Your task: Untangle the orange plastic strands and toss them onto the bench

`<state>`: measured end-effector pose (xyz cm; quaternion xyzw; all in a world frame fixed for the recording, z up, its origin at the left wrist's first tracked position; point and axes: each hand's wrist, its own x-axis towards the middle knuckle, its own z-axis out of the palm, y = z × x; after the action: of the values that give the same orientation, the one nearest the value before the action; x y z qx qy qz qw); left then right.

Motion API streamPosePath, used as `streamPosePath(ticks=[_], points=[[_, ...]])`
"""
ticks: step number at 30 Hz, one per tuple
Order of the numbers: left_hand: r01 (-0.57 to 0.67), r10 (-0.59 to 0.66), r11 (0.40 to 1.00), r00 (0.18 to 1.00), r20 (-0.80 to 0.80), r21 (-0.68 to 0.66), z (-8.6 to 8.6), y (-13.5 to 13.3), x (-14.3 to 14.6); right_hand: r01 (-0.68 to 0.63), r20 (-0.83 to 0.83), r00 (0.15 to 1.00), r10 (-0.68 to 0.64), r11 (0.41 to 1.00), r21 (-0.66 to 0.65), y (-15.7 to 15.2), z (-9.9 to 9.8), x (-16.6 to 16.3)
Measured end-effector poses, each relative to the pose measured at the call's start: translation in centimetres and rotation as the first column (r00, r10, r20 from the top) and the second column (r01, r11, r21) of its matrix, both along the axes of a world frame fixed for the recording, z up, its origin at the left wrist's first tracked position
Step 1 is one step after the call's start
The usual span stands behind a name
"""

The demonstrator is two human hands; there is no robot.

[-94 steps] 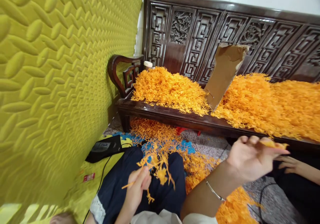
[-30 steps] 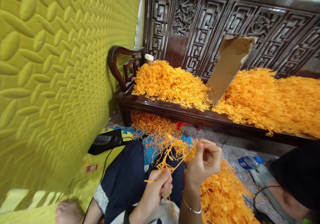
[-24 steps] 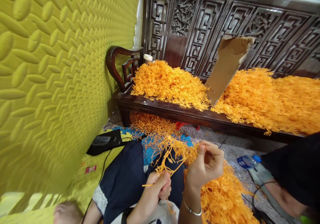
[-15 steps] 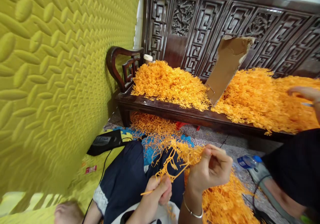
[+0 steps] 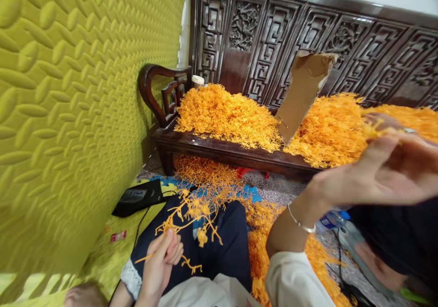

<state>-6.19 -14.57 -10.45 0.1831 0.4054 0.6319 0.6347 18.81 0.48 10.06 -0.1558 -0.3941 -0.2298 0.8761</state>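
Note:
Over my lap, my left hand (image 5: 164, 251) is closed around the stem of a branched orange plastic sprue (image 5: 196, 205). Its thin twigs spread above and to the right of the fist, with a few small clumps on them. My right hand (image 5: 379, 174), a bangle at its wrist, is stretched out to the right in front of the bench and is slightly blurred. At its fingertips shows a small orange plastic piece (image 5: 372, 129), apparently pinched. Behind it lies the right-hand pile of small orange pieces (image 5: 328, 124).
A carved wooden bench (image 5: 219, 143) carries another orange pile (image 5: 226, 115); a cardboard divider (image 5: 303, 92) stands between the piles. Stripped sprues (image 5: 205, 172) lie below. Another person's hand (image 5: 385, 120) is at the right pile. A bottle (image 5: 330, 220) and a black device (image 5: 137, 198) are on the floor.
My right hand has left the sprue and swung up and right to the bench with a small orange piece. My left hand has shifted left, still gripping the sprue.

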Motion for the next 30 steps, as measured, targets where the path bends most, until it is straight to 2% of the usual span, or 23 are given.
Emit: streamPosePath(ticks=[2,3,4,5,8,10,13,15,16,18,20,23,25,27,30], points=[[-0.018,0.018,1.000,1.000,-0.005,0.021,0.3,0.4,-0.3,-0.002,0.005,1.000,0.003,0.993,-0.120,3.9,-0.1,0.4],[-0.030,0.030,0.999,1.000,-0.006,0.025,0.5,0.5,-0.4,-0.034,0.040,0.998,0.046,0.964,-0.263,6.1,-0.6,0.6],[-0.041,0.041,0.999,0.999,-0.008,0.028,0.6,0.6,-0.5,-0.126,0.028,0.988,0.150,0.902,-0.414,8.2,-1.3,0.9],[-0.055,0.055,0.998,0.998,-0.011,0.028,0.7,0.6,-0.6,-0.236,-0.051,0.968,0.244,0.825,-0.513,10.3,-2.2,1.1],[-0.076,0.076,0.997,0.997,-0.017,0.023,0.6,0.5,-0.8,-0.435,-0.249,0.900,0.358,0.700,-0.566,14.3,-5.4,1.3],[-0.072,0.072,0.997,0.997,-0.013,0.019,0.4,0.4,-0.9,-0.551,-0.380,0.834,0.400,0.635,-0.541,14.8,-7.2,1.0],[-0.092,0.093,0.995,0.995,-0.021,0.049,0.5,0.9,-0.8,-0.620,-0.444,0.784,0.434,0.581,-0.527,13.0,-8.6,-0.2],[-0.124,0.130,0.986,0.991,-0.044,0.113,1.4,1.6,-0.3,-0.676,-0.463,0.736,0.494,0.512,-0.530,10.4,-8.8,-1.5],[-0.140,0.151,0.977,0.987,-0.056,0.158,2.0,2.1,0.1,-0.714,-0.471,0.696,0.542,0.457,-0.530,8.9,-8.7,-2.3],[-0.147,0.170,0.955,0.983,-0.069,0.258,3.6,3.3,1.0,-0.798,-0.491,0.569,0.660,0.300,-0.523,5.3,-8.4,-4.1],[-0.144,0.183,0.932,0.979,-0.088,0.333,5.3,4.4,2.1,-0.825,-0.491,0.474,0.731,0.173,-0.538,1.7,-8.3,-5.9],[-0.132,0.225,0.899,0.958,-0.181,0.416,7.1,5.7,3.9,-0.823,-0.518,0.398,0.757,0.046,-0.566,-3.0,-8.7,-8.2],[-0.149,0.275,0.894,0.927,-0.255,0.422,7.6,6.2,4.9,-0.820,-0.550,0.355,0.756,-0.031,-0.572,-5.1,-9.6,-9.3],[-0.139,0.271,0.912,0.911,-0.310,0.387,7.6,6.3,5.5,-0.810,-0.566,0.350,0.746,-0.063,-0.583,-6.6,-10.7,-9.9],[-0.077,0.193,0.944,0.917,-0.349,0.320,7.3,6.3,5.8,-0.765,-0.541,0.423,0.727,-0.033,-0.643,-7.6,-12.3,-10.0]])
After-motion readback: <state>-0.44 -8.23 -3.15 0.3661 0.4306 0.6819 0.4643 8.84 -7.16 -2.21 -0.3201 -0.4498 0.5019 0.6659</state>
